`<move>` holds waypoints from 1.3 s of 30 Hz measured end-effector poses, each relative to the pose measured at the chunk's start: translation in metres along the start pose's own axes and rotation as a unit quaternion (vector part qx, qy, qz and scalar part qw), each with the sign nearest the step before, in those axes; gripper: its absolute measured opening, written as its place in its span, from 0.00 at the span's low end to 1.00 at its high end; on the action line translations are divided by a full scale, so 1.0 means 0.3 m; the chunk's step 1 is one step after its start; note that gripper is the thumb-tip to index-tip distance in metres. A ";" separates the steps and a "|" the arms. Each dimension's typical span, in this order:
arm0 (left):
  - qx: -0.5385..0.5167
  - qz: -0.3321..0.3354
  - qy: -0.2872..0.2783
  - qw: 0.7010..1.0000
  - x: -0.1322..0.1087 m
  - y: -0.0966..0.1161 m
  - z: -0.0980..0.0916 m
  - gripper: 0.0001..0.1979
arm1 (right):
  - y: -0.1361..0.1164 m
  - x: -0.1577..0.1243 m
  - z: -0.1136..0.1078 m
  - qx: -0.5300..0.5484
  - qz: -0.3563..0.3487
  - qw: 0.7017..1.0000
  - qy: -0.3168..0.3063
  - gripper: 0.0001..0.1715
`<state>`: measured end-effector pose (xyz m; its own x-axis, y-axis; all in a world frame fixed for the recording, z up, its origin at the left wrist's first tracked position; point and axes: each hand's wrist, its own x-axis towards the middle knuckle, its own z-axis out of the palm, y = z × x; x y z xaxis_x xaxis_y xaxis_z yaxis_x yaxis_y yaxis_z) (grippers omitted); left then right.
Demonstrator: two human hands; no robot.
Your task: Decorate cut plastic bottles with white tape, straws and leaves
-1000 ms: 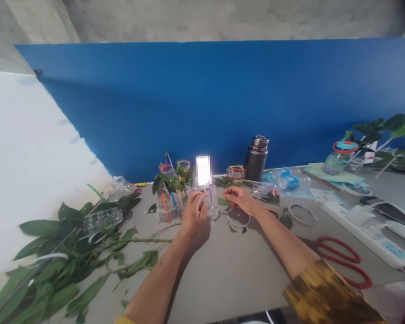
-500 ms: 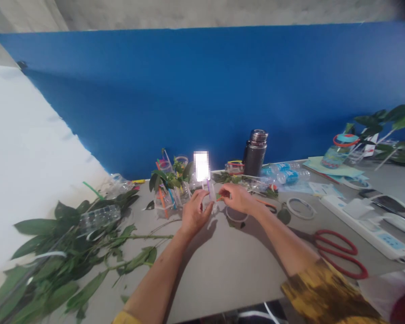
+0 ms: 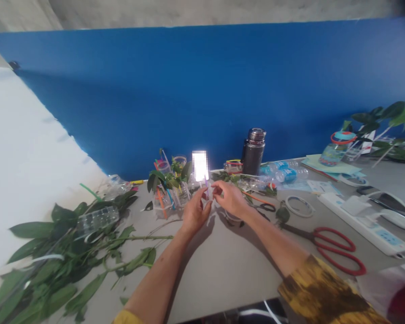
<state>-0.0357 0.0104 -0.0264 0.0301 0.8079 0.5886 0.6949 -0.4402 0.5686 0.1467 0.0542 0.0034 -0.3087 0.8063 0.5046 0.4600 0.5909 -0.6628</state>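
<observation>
Near the table's middle, my left hand [image 3: 195, 211] is closed around a small clear plastic container [image 3: 209, 192], its thumb toward me. A thin purple straw [image 3: 206, 181] rises from it. At the container's right side, my right hand [image 3: 232, 199] has its thumb and fingertips pinched together; what lies between them is too small to make out. Left of my hands stand clear plastic cups [image 3: 160, 208] holding leafy sprigs [image 3: 172, 181] and coloured straws. Behind my hands is a bright, blurred-out rectangle [image 3: 200, 165], perhaps a lit screen.
Cut leafy branches [image 3: 64, 252] cover the table's left. Red-handled scissors [image 3: 335, 240], a roll of white tubing [image 3: 299, 206] and a power strip [image 3: 364, 220] lie on the right. Behind stand a dark thermos [image 3: 254, 153] and a blue wall [image 3: 202, 90]. Small bottles [image 3: 286, 173] lie beyond.
My right hand has moved left, bringing its fingertips from a short distance away to the clear container. My left hand stays about where it was. The view has shifted slightly.
</observation>
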 end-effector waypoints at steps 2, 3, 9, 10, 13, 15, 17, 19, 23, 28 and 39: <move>-0.008 -0.007 -0.001 1.000 0.005 0.003 -0.004 0.24 | -0.001 -0.002 0.008 0.016 0.006 1.000 0.000 0.20; -0.011 -0.013 -0.003 1.000 0.007 0.005 -0.004 0.24 | -0.001 -0.004 0.012 0.031 0.015 0.999 -0.001 0.20; -0.012 -0.037 0.006 0.999 0.011 0.017 0.003 0.22 | 0.005 -0.012 0.036 0.088 0.040 0.995 0.001 0.10; -0.009 -0.037 0.010 0.999 0.010 0.018 0.005 0.22 | 0.005 -0.012 0.038 0.088 0.039 0.995 0.002 0.07; 0.000 -0.047 0.012 0.999 0.009 0.021 0.008 0.22 | 0.007 -0.012 0.043 0.085 0.035 0.996 0.009 0.05; 0.007 -0.058 0.008 0.998 0.010 0.023 0.008 0.23 | 0.007 -0.012 0.047 0.083 0.028 0.996 0.011 0.05; 0.014 -0.069 0.005 0.997 0.011 0.026 0.008 0.24 | 0.009 -0.012 0.053 0.081 0.017 0.997 0.009 0.05; 0.019 -0.074 0.002 0.997 0.012 0.029 0.008 0.24 | 0.011 -0.014 0.058 0.079 0.012 0.997 0.008 0.05; 0.022 -0.068 0.005 0.997 0.012 0.029 0.008 0.23 | 0.018 -0.016 0.054 0.070 0.007 0.998 0.002 0.07; 0.011 -0.061 0.006 0.998 0.011 0.020 0.009 0.24 | 0.035 -0.007 0.041 0.020 -0.040 0.999 -0.020 0.08; -0.009 -0.042 0.000 0.999 0.023 -0.001 -0.002 0.23 | 0.014 0.001 0.050 -0.039 -0.048 0.997 -0.034 0.06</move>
<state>-0.0359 0.0159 -0.0221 -0.0276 0.8419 0.5390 0.6814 -0.3786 0.6264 0.1360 0.0573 -0.0076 -0.4094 0.7475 0.5231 0.4880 0.6638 -0.5668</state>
